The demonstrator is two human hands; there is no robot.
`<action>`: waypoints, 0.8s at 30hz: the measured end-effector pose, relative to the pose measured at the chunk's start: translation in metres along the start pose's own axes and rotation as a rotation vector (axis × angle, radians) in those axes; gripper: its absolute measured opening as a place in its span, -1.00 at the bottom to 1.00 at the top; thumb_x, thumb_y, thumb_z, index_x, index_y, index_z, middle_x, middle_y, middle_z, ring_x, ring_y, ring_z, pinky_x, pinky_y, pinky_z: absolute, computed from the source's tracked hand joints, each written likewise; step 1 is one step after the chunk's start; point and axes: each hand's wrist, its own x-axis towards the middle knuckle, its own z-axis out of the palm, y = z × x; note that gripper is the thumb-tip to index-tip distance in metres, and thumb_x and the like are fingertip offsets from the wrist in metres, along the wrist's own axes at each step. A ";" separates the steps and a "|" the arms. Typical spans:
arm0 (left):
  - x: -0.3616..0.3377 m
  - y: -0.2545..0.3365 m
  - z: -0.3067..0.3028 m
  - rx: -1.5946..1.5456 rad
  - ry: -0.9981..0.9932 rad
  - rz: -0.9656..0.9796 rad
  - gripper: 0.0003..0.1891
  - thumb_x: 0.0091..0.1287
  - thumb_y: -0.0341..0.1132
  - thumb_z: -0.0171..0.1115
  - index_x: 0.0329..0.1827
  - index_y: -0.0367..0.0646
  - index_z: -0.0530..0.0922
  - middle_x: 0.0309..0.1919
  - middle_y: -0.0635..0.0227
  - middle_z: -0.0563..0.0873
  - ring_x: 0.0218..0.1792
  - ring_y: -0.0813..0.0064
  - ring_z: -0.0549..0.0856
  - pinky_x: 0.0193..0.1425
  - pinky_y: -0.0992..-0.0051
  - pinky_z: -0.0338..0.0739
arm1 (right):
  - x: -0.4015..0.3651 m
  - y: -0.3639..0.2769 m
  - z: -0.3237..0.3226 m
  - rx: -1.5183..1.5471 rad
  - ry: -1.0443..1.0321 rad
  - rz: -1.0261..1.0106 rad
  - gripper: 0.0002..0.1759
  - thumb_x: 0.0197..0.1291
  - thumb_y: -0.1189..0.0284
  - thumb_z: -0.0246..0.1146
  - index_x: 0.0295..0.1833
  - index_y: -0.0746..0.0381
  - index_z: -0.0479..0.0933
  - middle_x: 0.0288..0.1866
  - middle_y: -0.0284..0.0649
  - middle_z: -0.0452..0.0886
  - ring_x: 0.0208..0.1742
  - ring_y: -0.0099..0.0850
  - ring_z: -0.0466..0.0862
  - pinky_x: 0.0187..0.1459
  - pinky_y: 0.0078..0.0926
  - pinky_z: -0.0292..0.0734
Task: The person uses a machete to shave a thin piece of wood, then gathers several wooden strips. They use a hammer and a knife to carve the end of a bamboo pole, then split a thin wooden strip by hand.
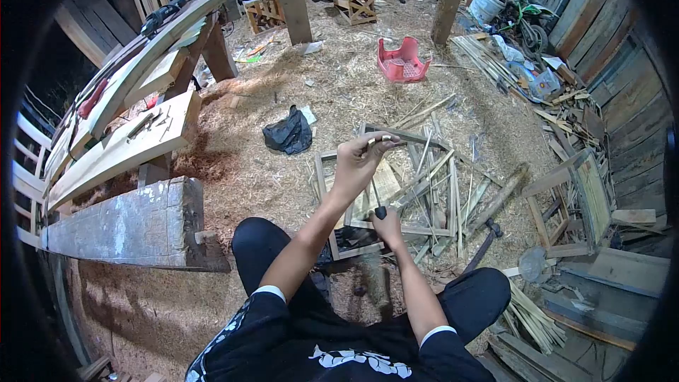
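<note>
My left hand (361,159) is raised above the wooden frames, its fingers curled and pressed together; I cannot tell what is in them. Lower and nearer my lap, my right hand (387,229) is wrapped round the black handle of a screwdriver-like tool (380,211). Its thin metal shaft points up toward my left palm. Beneath both hands, a wooden frame (431,230) lies on the ground among loose thin strips (455,201). Part of a pale board (378,182) shows inside the frame, behind the tool.
A wooden bench (127,223) with planks stands at left. A black plastic bag (288,131) and a pink upturned stool (403,61) lie on shavings ahead. A hammer-like tool (484,244), a round log (498,198) and another frame (590,198) are at right. Two posts stand farther back.
</note>
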 end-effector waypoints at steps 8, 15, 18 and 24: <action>-0.011 -0.035 0.003 0.111 -0.034 0.032 -0.81 0.40 -0.51 0.32 0.03 -0.29 0.73 -0.20 0.17 0.85 -0.17 0.54 0.82 -0.12 0.50 0.66 | 0.006 0.014 0.006 0.008 -0.065 0.017 -0.66 0.15 0.28 0.34 -0.43 0.39 0.62 -0.51 0.15 0.63 -0.38 0.09 0.70 -0.30 -0.05 0.53; -0.012 -0.030 0.008 0.225 -0.002 0.041 -0.76 0.34 -0.63 0.28 0.03 -0.30 0.72 -0.18 0.12 0.84 -0.14 0.42 0.84 -0.13 0.46 0.69 | -0.009 -0.010 0.005 -0.205 0.080 0.156 -0.73 0.21 0.33 0.27 -0.16 0.33 0.67 -0.26 0.25 0.69 -0.14 0.24 0.70 -0.05 0.13 0.59; -0.011 -0.035 0.010 0.191 -0.001 0.065 -0.76 0.33 -0.64 0.26 0.02 -0.32 0.71 -0.17 0.12 0.84 -0.13 0.41 0.84 -0.08 0.46 0.71 | -0.010 -0.014 0.005 -0.257 0.079 0.167 -0.76 0.20 0.34 0.31 -0.12 0.27 0.65 -0.25 0.23 0.70 -0.13 0.23 0.71 -0.04 0.13 0.59; -0.015 -0.023 0.016 0.109 -0.014 -0.009 -0.77 0.35 -0.64 0.22 0.00 -0.33 0.73 -0.10 0.12 0.83 -0.09 0.44 0.82 -0.02 0.48 0.75 | -0.008 0.002 0.008 -0.385 0.102 0.099 -0.71 0.15 0.37 0.37 -0.02 0.23 0.62 -0.25 0.14 0.73 -0.15 0.17 0.73 -0.05 0.11 0.62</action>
